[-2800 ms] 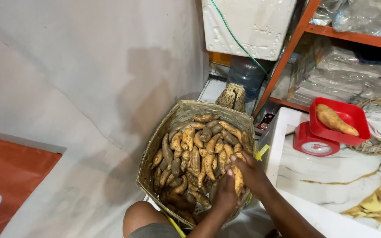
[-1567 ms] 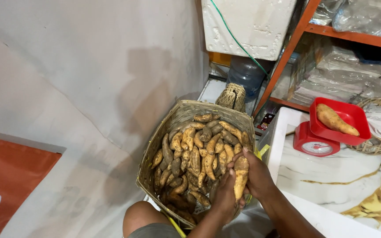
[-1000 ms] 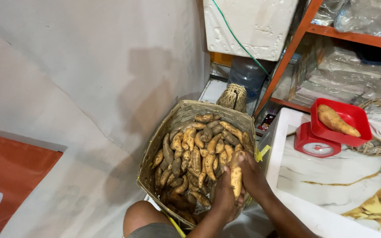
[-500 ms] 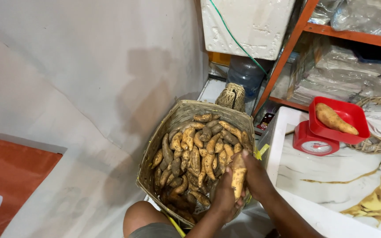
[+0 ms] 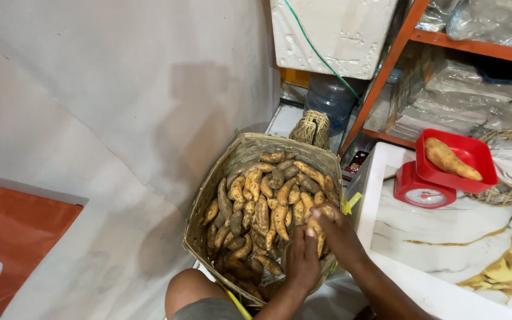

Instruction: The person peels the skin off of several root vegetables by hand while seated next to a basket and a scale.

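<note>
1. Both hands meet over 1 sweet potato: left hand cupped at its near end, right hand wrapped along its side.
2. It sits on the heap at the near right of the woven basket.
3. Firm, fairly heavy, dusty skin: probably best gripped mid-body.
4. Beyond the right hand, a red scale with 1 tuber in its tray.
</note>
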